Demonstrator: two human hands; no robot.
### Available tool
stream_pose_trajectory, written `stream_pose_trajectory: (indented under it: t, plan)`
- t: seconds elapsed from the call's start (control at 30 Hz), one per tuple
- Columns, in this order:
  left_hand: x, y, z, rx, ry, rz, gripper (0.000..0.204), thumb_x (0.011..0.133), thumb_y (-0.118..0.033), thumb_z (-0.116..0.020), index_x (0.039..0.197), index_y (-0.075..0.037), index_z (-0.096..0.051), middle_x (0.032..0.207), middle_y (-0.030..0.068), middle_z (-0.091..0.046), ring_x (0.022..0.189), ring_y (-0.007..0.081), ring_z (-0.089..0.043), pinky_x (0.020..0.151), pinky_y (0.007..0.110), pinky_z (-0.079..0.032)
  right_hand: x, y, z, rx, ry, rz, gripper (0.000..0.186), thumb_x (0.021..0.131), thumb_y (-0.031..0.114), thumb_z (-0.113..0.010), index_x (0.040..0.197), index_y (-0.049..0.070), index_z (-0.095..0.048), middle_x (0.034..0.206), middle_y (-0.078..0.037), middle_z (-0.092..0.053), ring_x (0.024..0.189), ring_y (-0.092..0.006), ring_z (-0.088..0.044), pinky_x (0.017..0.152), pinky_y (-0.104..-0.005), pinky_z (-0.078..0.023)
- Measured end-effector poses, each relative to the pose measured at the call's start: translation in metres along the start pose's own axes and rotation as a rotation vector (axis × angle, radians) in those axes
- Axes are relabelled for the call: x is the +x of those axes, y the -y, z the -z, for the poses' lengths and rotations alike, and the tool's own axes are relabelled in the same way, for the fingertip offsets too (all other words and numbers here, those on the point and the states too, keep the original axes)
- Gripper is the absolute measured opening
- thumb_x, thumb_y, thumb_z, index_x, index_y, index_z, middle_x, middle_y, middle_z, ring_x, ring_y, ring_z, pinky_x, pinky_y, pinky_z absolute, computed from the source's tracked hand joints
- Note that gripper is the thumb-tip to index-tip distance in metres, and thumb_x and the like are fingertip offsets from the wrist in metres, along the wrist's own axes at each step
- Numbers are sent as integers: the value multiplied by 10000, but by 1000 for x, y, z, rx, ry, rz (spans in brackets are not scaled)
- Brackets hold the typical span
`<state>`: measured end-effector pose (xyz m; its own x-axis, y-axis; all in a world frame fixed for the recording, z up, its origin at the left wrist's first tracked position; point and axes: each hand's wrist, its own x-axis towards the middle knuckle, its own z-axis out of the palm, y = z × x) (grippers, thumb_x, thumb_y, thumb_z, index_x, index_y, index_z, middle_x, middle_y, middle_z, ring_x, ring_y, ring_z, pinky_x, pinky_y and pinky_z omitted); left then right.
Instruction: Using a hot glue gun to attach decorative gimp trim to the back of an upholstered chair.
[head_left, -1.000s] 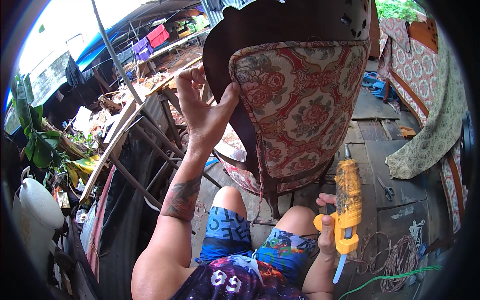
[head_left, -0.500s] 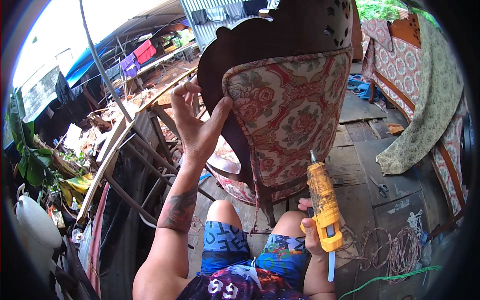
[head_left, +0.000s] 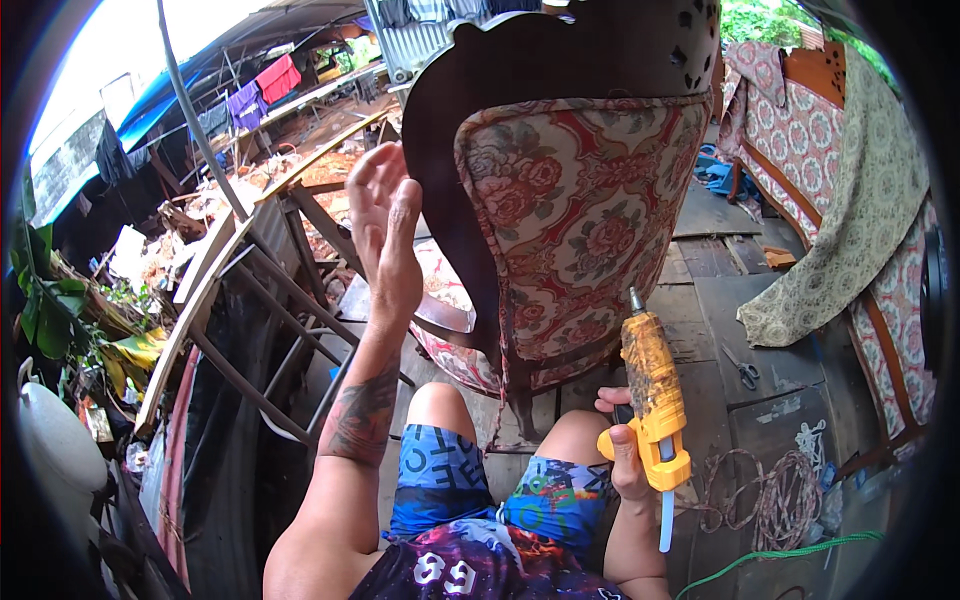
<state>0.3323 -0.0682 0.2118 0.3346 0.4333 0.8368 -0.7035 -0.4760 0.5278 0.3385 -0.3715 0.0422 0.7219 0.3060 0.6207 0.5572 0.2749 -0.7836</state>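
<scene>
A dark wooden armchair frame (head_left: 440,130) stands in front of me, its back covered in red and cream floral fabric (head_left: 585,210) edged with matching trim. My left hand (head_left: 385,225) is raised beside the frame's left edge, fingers extended, with nothing in it. My right hand (head_left: 627,455) grips a stained yellow hot glue gun (head_left: 655,390) by its handle. Its metal nozzle points up toward the lower right of the fabric, apart from it. A pale glue stick (head_left: 667,520) sticks out of the gun's rear end.
On the plank floor lie scissors (head_left: 742,368), coiled cord (head_left: 785,500) and green rope (head_left: 820,547). A floral sofa (head_left: 800,140) draped with patterned cloth (head_left: 860,200) stands at right. Metal bars (head_left: 270,390) and a wooden rail (head_left: 190,350) run along the left.
My left hand has come away from the fabric's upper left edge, its fingers straightening. The glue gun stays in my right hand, and the view has shifted slightly.
</scene>
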Motion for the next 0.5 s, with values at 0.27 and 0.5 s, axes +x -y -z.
stream_pose_trajectory:
  t: [0.27, 0.5]
  plan:
    - [-64, 24, -21, -249, 12, 176, 704, 965, -116, -674, 1561, 54, -340, 1480, 202, -522, 1370, 261, -520, 1157, 384, -400, -12, 18, -10, -11, -62, -63, 468, 1027, 304, -609, 1323, -45, -510, 1135, -208, -653, 944, -298, -698, 853, -412, -582]
    - [-84, 37, -34, -130, -76, 107, 864, 843, -30, -760, 1573, 53, -304, 1510, 212, -471, 1408, 281, -473, 1185, 397, -364, -36, 32, -21, -114, -97, -104, 494, 1033, 332, -606, 1332, -48, -504, 1126, -190, -638, 1019, -307, -681, 841, -436, -611]
